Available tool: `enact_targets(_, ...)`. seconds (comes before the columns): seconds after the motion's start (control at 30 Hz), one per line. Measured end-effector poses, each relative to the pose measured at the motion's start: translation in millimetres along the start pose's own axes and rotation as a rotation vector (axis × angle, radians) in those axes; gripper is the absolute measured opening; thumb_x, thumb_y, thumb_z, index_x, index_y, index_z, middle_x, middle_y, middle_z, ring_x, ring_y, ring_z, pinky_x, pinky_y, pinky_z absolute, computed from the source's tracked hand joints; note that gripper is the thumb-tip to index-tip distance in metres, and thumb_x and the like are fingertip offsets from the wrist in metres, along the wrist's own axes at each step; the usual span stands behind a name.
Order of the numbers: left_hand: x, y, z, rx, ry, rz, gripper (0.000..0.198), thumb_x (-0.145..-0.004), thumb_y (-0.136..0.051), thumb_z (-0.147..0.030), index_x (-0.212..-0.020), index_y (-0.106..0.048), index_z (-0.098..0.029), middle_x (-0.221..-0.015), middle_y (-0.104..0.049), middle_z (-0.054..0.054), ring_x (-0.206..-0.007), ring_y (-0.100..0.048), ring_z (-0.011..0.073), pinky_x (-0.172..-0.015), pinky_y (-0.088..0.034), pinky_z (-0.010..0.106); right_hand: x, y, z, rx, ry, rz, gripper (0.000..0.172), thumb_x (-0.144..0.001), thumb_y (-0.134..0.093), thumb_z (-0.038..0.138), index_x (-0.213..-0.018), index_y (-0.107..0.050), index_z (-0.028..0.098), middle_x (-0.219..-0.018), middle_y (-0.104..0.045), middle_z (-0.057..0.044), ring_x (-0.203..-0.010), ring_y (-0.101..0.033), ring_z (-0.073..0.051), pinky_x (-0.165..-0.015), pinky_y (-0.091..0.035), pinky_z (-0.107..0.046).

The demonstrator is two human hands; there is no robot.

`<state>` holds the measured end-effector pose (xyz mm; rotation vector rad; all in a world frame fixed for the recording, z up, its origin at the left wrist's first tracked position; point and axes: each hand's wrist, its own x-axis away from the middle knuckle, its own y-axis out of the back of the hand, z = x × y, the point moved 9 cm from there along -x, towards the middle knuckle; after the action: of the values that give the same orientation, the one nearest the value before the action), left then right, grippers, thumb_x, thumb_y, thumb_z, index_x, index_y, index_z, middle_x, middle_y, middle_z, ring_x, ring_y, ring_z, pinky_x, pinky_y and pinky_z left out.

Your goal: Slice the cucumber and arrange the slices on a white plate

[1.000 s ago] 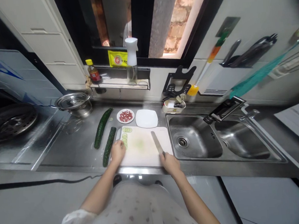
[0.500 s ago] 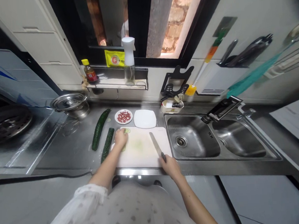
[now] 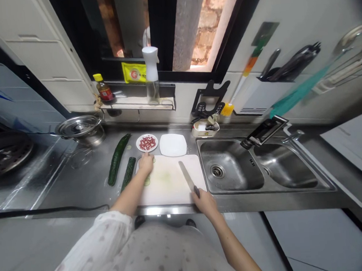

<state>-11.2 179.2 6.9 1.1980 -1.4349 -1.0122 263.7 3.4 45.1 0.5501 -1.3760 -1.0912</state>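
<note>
My right hand [image 3: 205,201] is wrapped round the dark handle of a kitchen knife [image 3: 187,176], whose blade lies over the right half of a white cutting board [image 3: 175,190]. My left hand [image 3: 145,165] is at the board's far left corner, fingers curled downward. Pale green cucumber slices [image 3: 147,181] show beside it; whatever is under the fingers is hidden. Just left of the board lies a cut cucumber [image 3: 129,173], partly behind my left forearm. Farther left is a longer whole cucumber [image 3: 117,159].
Behind the board stand a plate of chopped red pieces [image 3: 147,142] and a white square plate [image 3: 173,145]. A double sink [image 3: 233,164] adjoins on the right. At the back left is a lidded steel pot [image 3: 86,132]. A shelf [image 3: 141,107] holds bottles.
My left hand has shifted slightly away from me, toward the plate of red pieces. The knife stays in my right hand at about the same spot. The whole view has shifted a little.
</note>
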Motion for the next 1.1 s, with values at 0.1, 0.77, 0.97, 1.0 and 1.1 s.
enact_targets(0.1, -1.4, 6.1, -1.6, -0.004, -0.012, -0.018, 0.028, -0.090, -0.039, -0.017, -0.101, -0.065, -0.018, -0.114, -0.055, 0.012, -0.105, -0.050, 0.0238, -0.082, -0.044, 0.031, -0.9, -0.6, -0.7, 0.000, -0.002, 0.000, 0.039, -0.096, -0.038, 0.041, -0.108, -0.063, 0.014, -0.103, -0.070, -0.014, -0.097, -0.064, -0.021, -0.071, -0.040, -0.024)
enact_targets(0.77, 32.1, -24.0, -34.8, 0.574, 0.073, 0.200, 0.011, -0.074, -0.062, -0.016, -0.081, -0.070, -0.013, -0.076, -0.070, 0.004, -0.067, -0.062, 0.0130, -0.060, -0.043, 0.020, 0.8, 1.3, 3.0, 0.008, 0.024, -0.020, 0.042, -0.097, -0.034, 0.043, -0.108, -0.062, 0.014, -0.101, -0.070, -0.014, -0.098, -0.064, -0.023, -0.072, -0.040, -0.026)
enact_targets(0.97, 32.2, -31.6, -31.0, 0.444, 0.126, 0.135, 0.012, -0.078, -0.057, -0.018, -0.082, -0.067, -0.015, -0.090, -0.071, 0.010, -0.084, -0.064, 0.0198, -0.073, -0.045, 0.026, 8.2, 0.0, 9.0, 0.051, 0.065, -0.023, 0.043, -0.098, -0.033, 0.046, -0.109, -0.061, 0.015, -0.100, -0.070, -0.014, -0.098, -0.064, -0.022, -0.072, -0.039, -0.025)
enact_targets(1.0, 31.9, -31.8, -29.7, 0.426, 0.132, 0.122, 0.013, -0.078, -0.056, -0.017, -0.084, -0.067, -0.015, -0.093, -0.071, 0.011, -0.087, -0.064, 0.0203, -0.075, -0.045, 0.027, 10.9, -1.2, 11.3, 0.056, 0.079, -0.019, 0.043, -0.098, -0.033, 0.046, -0.109, -0.060, 0.016, -0.100, -0.070, -0.013, -0.098, -0.064, -0.022, -0.072, -0.039, -0.025)
enact_targets(1.1, 30.7, -32.7, -26.9, 0.386, 0.135, 0.100, 0.016, -0.078, -0.054, -0.014, -0.089, -0.065, -0.017, -0.097, -0.070, 0.010, -0.092, -0.063, 0.0202, -0.078, -0.044, 0.026, 20.4, -6.2, 19.8, 0.079, 0.125, 0.008, 0.042, -0.098, -0.033, 0.046, -0.108, -0.060, 0.016, -0.100, -0.070, -0.012, -0.097, -0.065, -0.022, -0.071, -0.039, -0.025)
